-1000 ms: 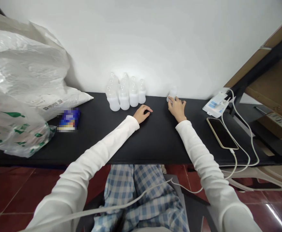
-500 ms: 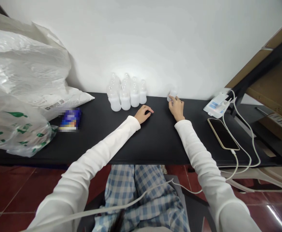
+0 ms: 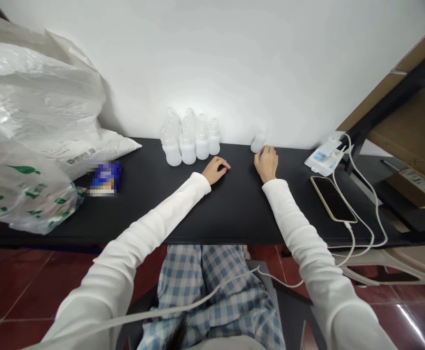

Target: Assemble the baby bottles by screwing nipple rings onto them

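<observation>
My left hand [image 3: 215, 170] lies on the black table with its fingers loosely curved, thumb and index finger apart, holding nothing. Just beyond it stand several small white bottles [image 3: 187, 152] with clear rounded tops, packed upright against the wall. Farther right, my right hand [image 3: 266, 164] rests near another small white bottle [image 3: 257, 142] at the wall. Its fingers are bent, with a gap between thumb and fingers, and no held object shows. The bottle's top blends into the white wall, and my hand is close to its lower right side.
At the left, large white plastic bags [image 3: 33, 107] and a pixelated blue packet [image 3: 105, 178] sit on the black table [image 3: 230, 214]. On the right are a phone [image 3: 333, 198] with a white charging cable [image 3: 352, 243], a white-and-blue packet [image 3: 323, 156] and cardboard boxes [image 3: 413, 126].
My right index finger has drawn back from the small bottle at the wall, and the fingers are now more bent. My left hand stays in place. The view has shifted slightly.
</observation>
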{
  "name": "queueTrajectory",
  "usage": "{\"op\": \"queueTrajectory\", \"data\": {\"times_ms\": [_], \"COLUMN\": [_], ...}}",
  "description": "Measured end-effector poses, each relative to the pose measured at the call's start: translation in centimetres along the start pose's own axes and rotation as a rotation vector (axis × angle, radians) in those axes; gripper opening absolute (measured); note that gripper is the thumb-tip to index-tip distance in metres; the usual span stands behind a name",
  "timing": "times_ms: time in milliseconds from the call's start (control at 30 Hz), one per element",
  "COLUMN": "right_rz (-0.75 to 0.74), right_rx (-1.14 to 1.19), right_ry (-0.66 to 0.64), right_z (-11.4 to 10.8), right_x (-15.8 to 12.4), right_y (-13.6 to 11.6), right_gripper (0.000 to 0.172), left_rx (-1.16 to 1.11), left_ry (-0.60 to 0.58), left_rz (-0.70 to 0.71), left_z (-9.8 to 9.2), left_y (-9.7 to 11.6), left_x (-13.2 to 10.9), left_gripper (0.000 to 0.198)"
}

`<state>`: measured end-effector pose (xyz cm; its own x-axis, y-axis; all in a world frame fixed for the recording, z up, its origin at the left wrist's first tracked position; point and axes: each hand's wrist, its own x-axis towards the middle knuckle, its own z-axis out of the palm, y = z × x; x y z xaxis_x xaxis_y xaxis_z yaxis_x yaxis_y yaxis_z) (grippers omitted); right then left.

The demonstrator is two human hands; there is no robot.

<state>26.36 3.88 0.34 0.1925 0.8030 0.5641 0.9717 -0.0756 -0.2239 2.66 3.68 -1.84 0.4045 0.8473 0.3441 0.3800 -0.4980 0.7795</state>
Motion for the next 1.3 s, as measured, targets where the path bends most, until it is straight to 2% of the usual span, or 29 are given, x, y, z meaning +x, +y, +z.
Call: {"op": "queueTrajectory", "data": {"times_ms": [100,200,367,533,633,733,800,1000,1167,1300], "right_rz": [-0.026,-0.052,-0.131,-0.194,-0.212,-0.236,-0.248,-0.164,-0.025,-0.074], "right_rx": [0.049,0.219,0.597,0.724,0.761,0.790,0.797,0.740,0.585,0.478], "right_ry": [-0.027,-0.030,0.106,0.215,0.232,0.215,0.200,0.137,-0.063,-0.076], "right_z": [-0.1,-0.3,-0.6,-1.0,-1.1,-1.2,-1.2,-2.0,-2.6,-2.3], "right_x": [-0.3,-0.9,-2.4,-3.3,-3.4,-3.5,-3.6,-3.9,-4.1,-4.2], "right_y": [-0.4,-1.5,-4.2,-6.0,-6.2,-6.2,-6.3,-6.6,-6.8,-6.9], "right_gripper": [0.023,0.016,0.014,0.016,0.016,0.014,0.014,0.015,0.032,0.034], "left_rx": [-0.025,-0.103,-0.281,-0.593,-0.724,-0.740,-0.735,-0.752,-0.776,-0.818], "left_ry": [0.011,0.013,0.003,-0.059,-0.096,-0.168,-0.174,-0.095,-0.005,0.006], "left_rz": [-0.010,-0.021,-0.063,-0.188,-0.267,-0.304,-0.301,-0.237,-0.248,-0.299], "left_z": [-0.1,-0.2,-0.2,0.4,0.8,1.0,0.9,1.0,1.1,0.9], "left_y": [0.3,1.0,2.3,2.7,2.9,3.2,3.3,3.1,3.2,3.7], "left_x": [-0.1,-0.3,-0.7,-0.5,-0.4,-0.5,-0.6,-0.7,-0.7,-0.9], "left_gripper": [0.018,0.017,0.019,0.036,0.043,0.044,0.044,0.048,0.049,0.041]}}
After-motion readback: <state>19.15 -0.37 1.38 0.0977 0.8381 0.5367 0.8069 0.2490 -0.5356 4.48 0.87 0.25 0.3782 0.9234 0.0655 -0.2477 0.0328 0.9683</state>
